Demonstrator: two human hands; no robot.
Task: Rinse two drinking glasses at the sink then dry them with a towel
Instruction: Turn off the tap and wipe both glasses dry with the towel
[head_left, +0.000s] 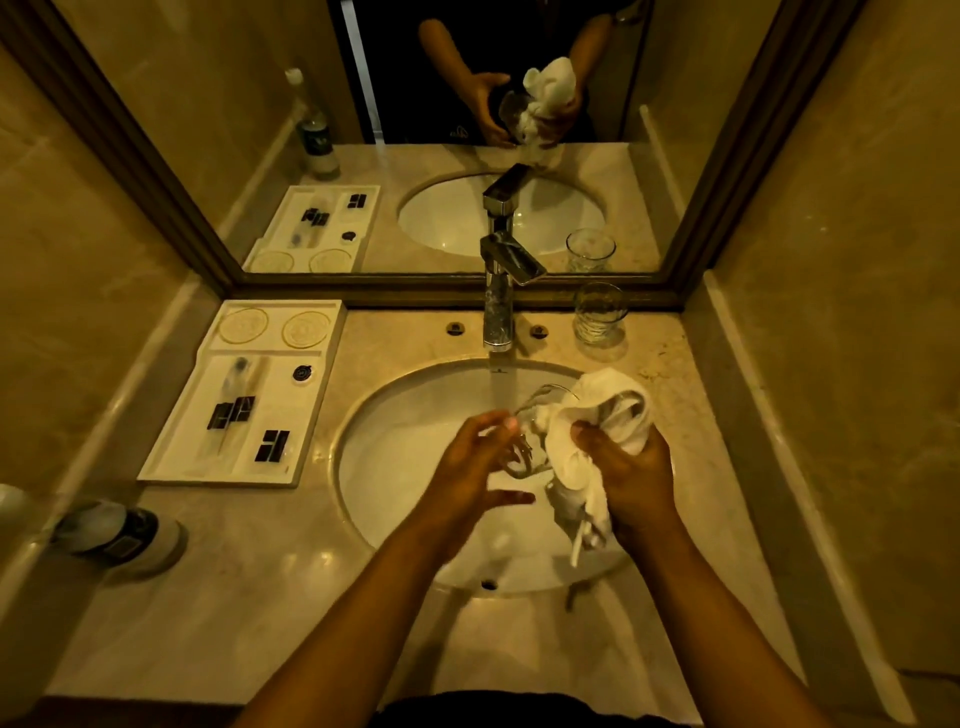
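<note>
Over the white sink basin (395, 415) my left hand (470, 467) grips a clear drinking glass (527, 441), tilted on its side with the mouth toward the right. My right hand (631, 467) holds a bunched white towel (597, 415) that is pushed into and around the glass; one end of the towel hangs down toward the basin. A second clear glass (598, 314) stands upright on the counter to the right of the chrome tap (500, 306), next to the mirror.
A white amenity tray (171, 462) with small black packets lies on the marble counter at the left. A bottle (111, 535) lies on its side near the front left. The mirror (208, 130) rises behind the tap. Walls close in on both sides.
</note>
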